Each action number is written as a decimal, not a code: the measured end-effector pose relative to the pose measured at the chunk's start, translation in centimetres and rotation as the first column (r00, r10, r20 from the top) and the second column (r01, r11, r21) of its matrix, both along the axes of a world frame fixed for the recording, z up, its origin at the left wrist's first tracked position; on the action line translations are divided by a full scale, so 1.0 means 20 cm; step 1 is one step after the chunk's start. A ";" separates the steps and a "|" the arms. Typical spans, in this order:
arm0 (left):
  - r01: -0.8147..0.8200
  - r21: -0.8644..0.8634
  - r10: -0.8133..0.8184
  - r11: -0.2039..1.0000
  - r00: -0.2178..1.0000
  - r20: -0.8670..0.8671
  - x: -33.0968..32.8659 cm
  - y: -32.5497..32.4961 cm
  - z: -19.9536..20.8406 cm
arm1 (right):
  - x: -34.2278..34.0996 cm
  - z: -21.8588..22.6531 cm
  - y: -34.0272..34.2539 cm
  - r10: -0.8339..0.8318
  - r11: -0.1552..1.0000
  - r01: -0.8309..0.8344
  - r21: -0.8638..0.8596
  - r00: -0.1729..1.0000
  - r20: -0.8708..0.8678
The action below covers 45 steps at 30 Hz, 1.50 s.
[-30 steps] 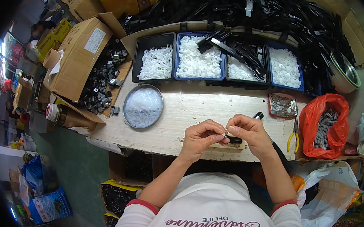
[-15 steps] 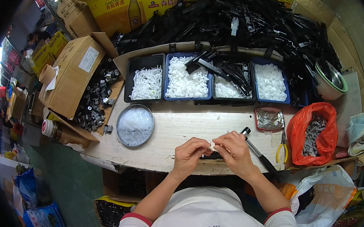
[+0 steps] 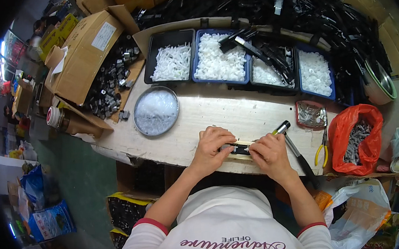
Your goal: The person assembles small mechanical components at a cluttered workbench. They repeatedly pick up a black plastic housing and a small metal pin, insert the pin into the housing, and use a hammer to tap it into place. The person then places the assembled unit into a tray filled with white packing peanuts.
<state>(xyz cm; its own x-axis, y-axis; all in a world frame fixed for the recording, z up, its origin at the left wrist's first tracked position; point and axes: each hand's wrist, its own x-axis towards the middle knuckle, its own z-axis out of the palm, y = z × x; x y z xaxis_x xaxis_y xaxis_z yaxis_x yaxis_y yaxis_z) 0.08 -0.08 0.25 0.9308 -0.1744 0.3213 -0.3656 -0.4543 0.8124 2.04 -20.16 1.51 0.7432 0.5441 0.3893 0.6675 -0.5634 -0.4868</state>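
Note:
At the table's near edge a short black plastic part point(image 3: 240, 149) lies between pale strips, with small white bits on it. My left hand point(image 3: 211, 148) is closed over its left end, thumb and fingers pressed together there. My right hand point(image 3: 272, 155) pinches at the right end, where a small white plastic piece point(image 3: 247, 149) shows by the fingertips. The fingers hide both ends of the black part. Just beyond my right hand lies a hammer point(image 3: 299, 156) with a black grip.
Trays of white plastic pieces point(image 3: 219, 58) line the back, before a heap of black parts point(image 3: 245, 2). A round dish point(image 3: 134, 115) stands left, near a carton point(image 3: 86, 53) of metallic pieces. Yellow-handled pliers point(image 3: 323, 155), a small red tray point(image 3: 311, 123) and a red bag point(image 3: 339, 145) lie right.
My hands were together, fingertips meeting at a small white piece. They have moved apart and down onto the two ends of the black part, which is now more exposed. The view has shifted.

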 end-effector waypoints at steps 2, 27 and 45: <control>0.026 0.036 -0.024 0.999 0.998 -0.060 -0.02 0.01 -0.01 | -0.01 -0.02 0.02 0.016 1.000 -0.016 -0.022 1.000 0.006; 0.244 0.620 -0.218 0.745 0.969 -0.119 0.09 -0.10 0.11 | 0.10 0.04 -0.22 -0.139 0.990 0.139 -0.014 0.989 -0.056; -0.020 0.632 -0.195 0.774 0.943 0.269 1.11 -1.14 0.09 | 0.40 -0.09 -0.50 -0.534 0.747 0.532 -0.398 0.837 0.118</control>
<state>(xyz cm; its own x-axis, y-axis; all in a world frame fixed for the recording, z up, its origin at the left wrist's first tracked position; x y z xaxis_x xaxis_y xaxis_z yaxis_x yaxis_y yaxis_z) 22.33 -22.97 2.03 0.7750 -0.5101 0.3731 -0.6051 -0.7694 0.2048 10.12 -30.22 -0.29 0.9603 0.1640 0.2257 0.1986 -0.9700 -0.1400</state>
